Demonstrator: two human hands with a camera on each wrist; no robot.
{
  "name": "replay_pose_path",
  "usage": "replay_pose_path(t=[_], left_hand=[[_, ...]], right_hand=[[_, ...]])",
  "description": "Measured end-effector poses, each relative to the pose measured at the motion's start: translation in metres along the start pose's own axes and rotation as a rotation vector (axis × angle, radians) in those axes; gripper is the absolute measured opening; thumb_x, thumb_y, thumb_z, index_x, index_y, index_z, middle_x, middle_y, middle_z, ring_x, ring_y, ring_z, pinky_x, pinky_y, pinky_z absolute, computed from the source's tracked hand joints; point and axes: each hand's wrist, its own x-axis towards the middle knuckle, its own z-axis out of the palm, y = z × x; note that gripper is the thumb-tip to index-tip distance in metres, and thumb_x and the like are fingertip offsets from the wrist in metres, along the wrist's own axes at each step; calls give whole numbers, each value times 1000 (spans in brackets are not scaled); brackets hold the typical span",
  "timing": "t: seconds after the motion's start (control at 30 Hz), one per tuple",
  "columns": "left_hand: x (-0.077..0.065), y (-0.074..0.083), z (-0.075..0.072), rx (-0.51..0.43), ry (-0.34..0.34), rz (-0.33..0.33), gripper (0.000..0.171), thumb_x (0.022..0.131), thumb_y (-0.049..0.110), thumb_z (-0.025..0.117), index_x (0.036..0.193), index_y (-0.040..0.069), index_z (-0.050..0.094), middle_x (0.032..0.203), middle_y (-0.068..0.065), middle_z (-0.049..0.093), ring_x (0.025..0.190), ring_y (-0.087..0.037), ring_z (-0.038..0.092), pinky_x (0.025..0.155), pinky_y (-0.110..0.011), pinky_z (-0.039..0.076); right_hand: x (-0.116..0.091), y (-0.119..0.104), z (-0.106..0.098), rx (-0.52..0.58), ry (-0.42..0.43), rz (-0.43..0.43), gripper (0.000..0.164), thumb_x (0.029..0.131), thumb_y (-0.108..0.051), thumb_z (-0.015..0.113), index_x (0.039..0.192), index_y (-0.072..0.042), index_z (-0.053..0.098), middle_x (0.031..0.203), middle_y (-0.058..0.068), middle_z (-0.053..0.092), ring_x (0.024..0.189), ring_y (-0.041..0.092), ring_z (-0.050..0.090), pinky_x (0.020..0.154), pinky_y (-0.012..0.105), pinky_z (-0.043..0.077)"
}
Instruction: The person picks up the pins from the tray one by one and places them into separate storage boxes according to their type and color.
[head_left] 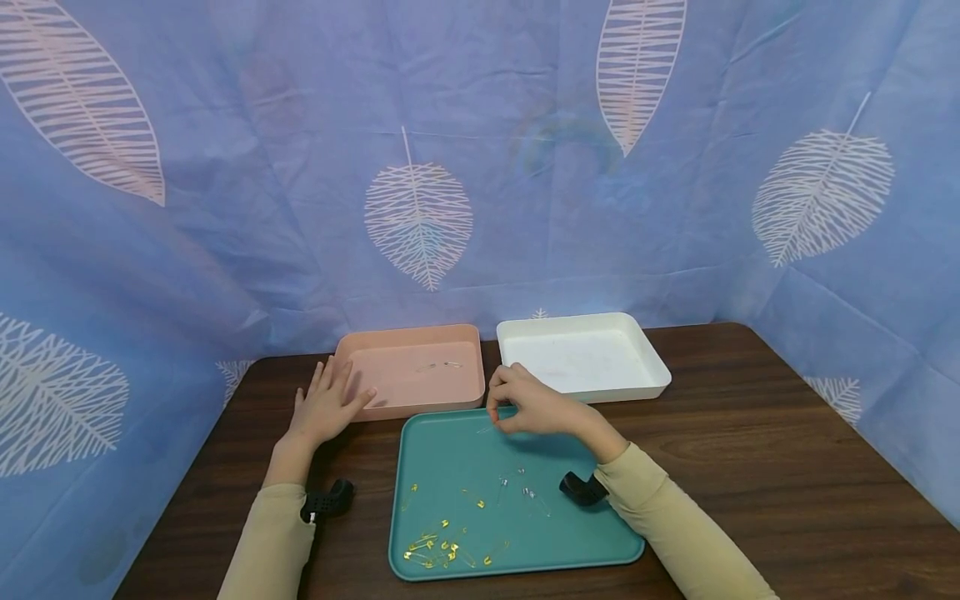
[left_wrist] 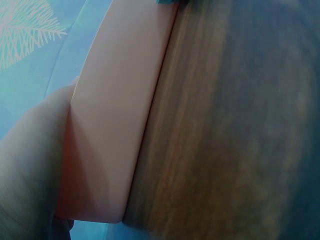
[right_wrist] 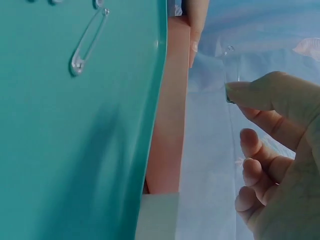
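Observation:
My right hand (head_left: 536, 404) pinches a silver safety pin (right_wrist: 232, 67) between thumb and forefinger, above the far edge of the green tray (head_left: 585, 533). The other fingers of that hand curl loosely in the right wrist view. My left hand (head_left: 322, 410) rests at the left end of the pink tray (head_left: 390, 375), fingers spread and thumb over its near rim. Two silver pins (head_left: 452, 363) lie inside the pink tray. On the green tray are a few silver safety pins (head_left: 504, 483) near the middle and several gold safety pins (head_left: 450, 550) at the near left.
A white tray (head_left: 592, 354) stands to the right of the pink one at the back of the dark wooden table (head_left: 765, 433). Behind the table hangs a blue cloth (head_left: 517, 208) with white leaf prints.

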Motion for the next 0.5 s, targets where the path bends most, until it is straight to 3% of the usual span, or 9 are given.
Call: replay_pose_path(t=[0.23,0.5], left_hand=[[0,-1,0,-3,4,7,90,92,68,44,158,16,13,163,-22,3,151,-42,-1,108,-77,4],[0,0,0,-1,1,3,91,92,69,43,158,15,13,163,-22,2,151,-42,0,108,-77,4]], right_hand=[[17,6,9,-14,92,-71,12,82,-7,73,77,-17,66,96,2,48,88,16,31,75,32,28],[44,12,12,-51,154,-40,15,82,-10,74,75,-18,64,94,3,50,87,18,33,77,33,28]])
